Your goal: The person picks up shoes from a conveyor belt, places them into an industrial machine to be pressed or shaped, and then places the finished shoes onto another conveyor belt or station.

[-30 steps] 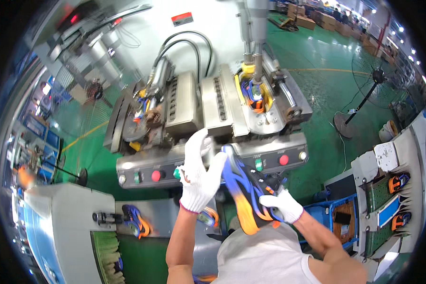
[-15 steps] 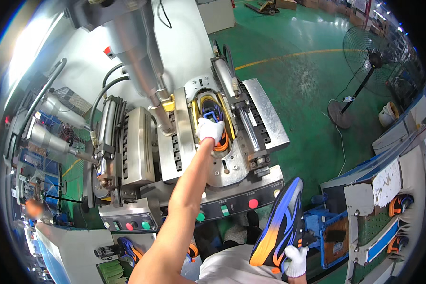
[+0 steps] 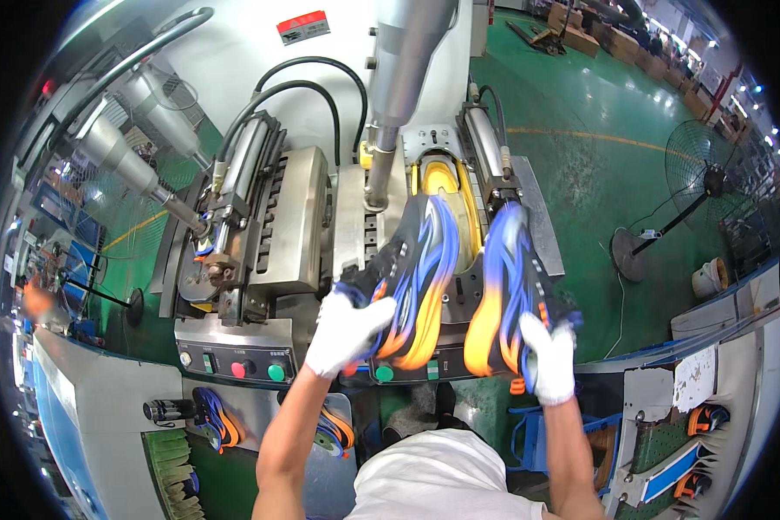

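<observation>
My left hand (image 3: 347, 334), in a white knit glove, grips a dark sneaker (image 3: 423, 282) with a blue-to-orange sole. The sneaker tilts with its toe away from me, over the front of the press. A matching sneaker (image 3: 503, 282) is held at its heel by my right hand (image 3: 549, 360), also gloved, a short way to the right. Both soles partly face each other across a gap. Behind them lies the yellow-lined shoe mold (image 3: 466, 208) of the press, with no shoe in it; the left sneaker hides part of it.
A steel press ram (image 3: 390, 113) stands over the machine. Buttons line its front panel (image 3: 234, 351). More sneakers (image 3: 217, 419) lie low at left, and others sit on a rack (image 3: 706, 420) at right. A floor fan (image 3: 706, 186) stands at far right.
My left hand has lifted its sneaker out of the mold and toward me. My right hand has raised the other sneaker from lower right to beside it. The view has shifted.
</observation>
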Available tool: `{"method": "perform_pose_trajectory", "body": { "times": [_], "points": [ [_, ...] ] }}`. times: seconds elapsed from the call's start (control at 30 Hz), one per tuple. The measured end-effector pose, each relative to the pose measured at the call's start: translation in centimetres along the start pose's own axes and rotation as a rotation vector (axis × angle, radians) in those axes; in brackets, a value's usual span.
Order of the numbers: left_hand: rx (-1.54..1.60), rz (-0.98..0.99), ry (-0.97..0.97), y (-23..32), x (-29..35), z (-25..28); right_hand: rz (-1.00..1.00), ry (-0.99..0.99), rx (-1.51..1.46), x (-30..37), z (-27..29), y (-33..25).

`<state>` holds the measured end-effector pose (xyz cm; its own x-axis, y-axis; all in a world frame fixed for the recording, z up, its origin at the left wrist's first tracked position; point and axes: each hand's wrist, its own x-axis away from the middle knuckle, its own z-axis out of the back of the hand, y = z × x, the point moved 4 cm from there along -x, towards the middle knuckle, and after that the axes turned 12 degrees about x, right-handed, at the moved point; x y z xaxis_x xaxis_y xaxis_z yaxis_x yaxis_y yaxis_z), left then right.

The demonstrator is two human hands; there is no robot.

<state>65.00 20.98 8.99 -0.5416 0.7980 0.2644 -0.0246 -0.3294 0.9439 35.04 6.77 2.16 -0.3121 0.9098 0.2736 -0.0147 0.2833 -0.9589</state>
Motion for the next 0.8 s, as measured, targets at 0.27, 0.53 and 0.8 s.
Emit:
{"method": "perform_pose_trajectory", "body": {
  "times": [0.27, 0.53, 0.8],
  "points": [
    [-0.015, 0.337, 0.116, -14.9, 23.5, 9.1, 0.374, 0.033, 1.193, -29.8, -16.1, -0.8],
    [-0.244, 0.764, 1.103, -33.9, 43.0, 11.7, 0.600, -0.387, 1.121, -33.1, -19.0, 1.1],
    [0.074, 0.577, 1.223, -43.5, 27.7, 8.4, 0.496, -0.289, 1.327, -34.5, -17.7, 2.2]
  ]
}}
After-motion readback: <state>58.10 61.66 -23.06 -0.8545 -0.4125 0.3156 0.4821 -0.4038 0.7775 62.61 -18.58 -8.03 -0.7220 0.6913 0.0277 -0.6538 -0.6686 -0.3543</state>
